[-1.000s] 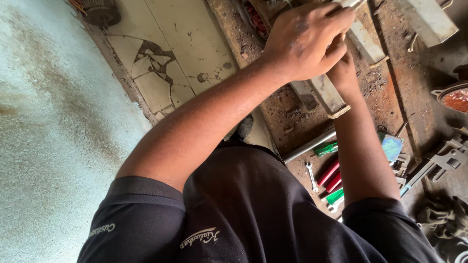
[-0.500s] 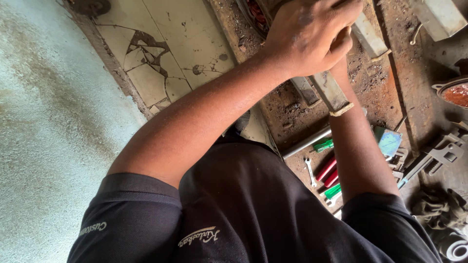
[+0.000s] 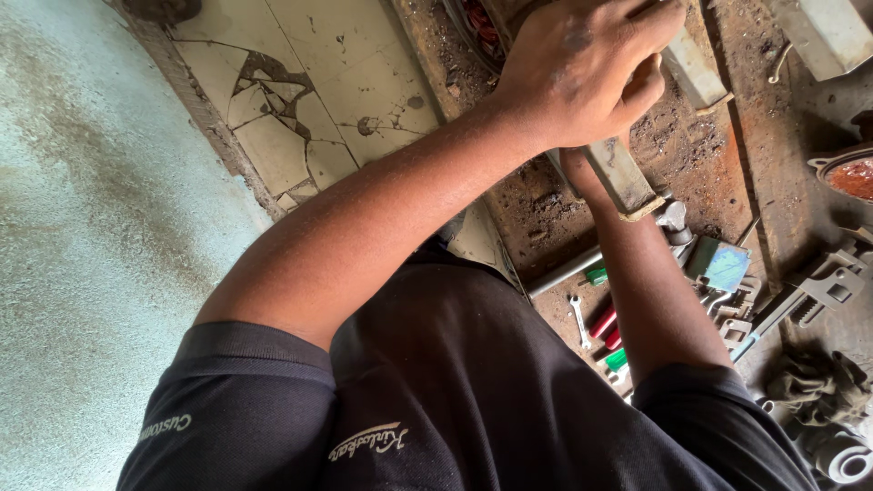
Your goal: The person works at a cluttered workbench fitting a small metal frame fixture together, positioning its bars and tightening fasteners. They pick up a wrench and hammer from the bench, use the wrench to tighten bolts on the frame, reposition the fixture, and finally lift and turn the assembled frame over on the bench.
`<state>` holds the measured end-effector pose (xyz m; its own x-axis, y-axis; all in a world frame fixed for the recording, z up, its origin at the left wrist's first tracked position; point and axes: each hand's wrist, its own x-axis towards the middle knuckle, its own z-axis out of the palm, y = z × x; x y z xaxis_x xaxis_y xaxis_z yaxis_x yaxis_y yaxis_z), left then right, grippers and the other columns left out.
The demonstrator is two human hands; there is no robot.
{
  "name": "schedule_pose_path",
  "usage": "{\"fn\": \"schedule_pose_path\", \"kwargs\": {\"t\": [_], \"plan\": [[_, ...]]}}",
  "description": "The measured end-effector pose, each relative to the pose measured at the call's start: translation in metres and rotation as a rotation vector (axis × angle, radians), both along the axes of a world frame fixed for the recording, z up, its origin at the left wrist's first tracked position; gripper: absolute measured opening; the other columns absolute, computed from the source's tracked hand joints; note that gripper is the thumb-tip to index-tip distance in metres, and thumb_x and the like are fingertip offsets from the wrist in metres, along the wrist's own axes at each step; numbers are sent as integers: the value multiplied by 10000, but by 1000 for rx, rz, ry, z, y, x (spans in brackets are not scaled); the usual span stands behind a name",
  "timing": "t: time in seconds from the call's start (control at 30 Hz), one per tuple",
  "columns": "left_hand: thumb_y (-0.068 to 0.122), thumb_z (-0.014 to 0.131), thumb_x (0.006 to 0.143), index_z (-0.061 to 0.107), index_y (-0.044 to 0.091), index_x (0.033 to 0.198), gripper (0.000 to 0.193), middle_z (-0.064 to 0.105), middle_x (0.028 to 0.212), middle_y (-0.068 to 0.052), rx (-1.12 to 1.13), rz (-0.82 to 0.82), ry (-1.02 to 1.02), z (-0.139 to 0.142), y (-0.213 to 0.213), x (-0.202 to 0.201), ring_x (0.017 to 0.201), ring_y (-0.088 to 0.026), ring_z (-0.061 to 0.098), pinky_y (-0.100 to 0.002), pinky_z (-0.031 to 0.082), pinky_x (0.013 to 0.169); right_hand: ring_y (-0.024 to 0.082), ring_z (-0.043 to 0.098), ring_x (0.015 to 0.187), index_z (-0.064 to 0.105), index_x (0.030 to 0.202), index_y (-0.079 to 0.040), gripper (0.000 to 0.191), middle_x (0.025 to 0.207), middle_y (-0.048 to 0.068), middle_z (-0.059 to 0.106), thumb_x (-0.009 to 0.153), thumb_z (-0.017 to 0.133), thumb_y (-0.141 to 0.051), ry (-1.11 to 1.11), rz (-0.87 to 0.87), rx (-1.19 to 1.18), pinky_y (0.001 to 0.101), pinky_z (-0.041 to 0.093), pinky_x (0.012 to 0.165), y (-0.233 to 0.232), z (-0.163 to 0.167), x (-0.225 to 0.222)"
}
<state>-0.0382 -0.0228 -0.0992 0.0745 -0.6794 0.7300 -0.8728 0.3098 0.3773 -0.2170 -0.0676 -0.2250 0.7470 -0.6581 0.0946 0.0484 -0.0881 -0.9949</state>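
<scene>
Left hand (image 3: 582,77) was clenched around a flat, rust-stained metal bar (image 3: 623,177), knuckles up, seemingly to bear down on it. Right hand sat hidden behind the left; can't tell its grip. The bar lay across a gritty, rusted workbench (image 3: 718,136). Spanner (image 3: 579,320) and red-handled screwdrivers (image 3: 605,325) lay below, beside cracked tiles (image 3: 300,100).

Light: soft, even daylight; brightest on the pale wall (image 3: 82,227) at 9 o'clock.
Shadows: diffuse; the dirt floor (image 3: 773,136) toward 3 o'clock sits darker, the black shirt (image 3: 473,400) at 6 o'clock nearly loses its folds.
Glare: mild sheen on the forearm (image 3: 364,236) at centre and on the left hand (image 3: 582,73) at 1 o'clock.
Focus: forearm and cracked tiles (image 3: 300,100) at 11 o'clock sharp; tools at 4 o'clock slightly soft.
Distortion: slight wide-angle stretch at the edges.
</scene>
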Motion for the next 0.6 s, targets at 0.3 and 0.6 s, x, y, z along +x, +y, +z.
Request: {"fn": "schedule_pose_path", "kwargs": {"t": [0.3, 0.6], "plan": [[376, 747, 956, 567, 153, 1288, 439, 619, 1180, -35, 0, 23, -16, -6, -2, -1, 880, -161, 660, -346, 569, 669, 310, 667, 1024, 557, 1305, -1, 462, 1173, 187, 659, 899, 524, -218, 723, 4, -1090, 435, 562, 868, 49, 10, 23], [310, 737, 940, 613, 105, 1254, 395, 692, 947, -4, 80, -41, 27, -10, -8, -2, 676, -99, 652, -280, 550, 537, 335, 630, 1107, 630, 1302, 58, 272, 1214, 261, 653, 1129, 494, -102, 1002, 178, -1247, 458, 507, 877, 84, 30, 14]]}}
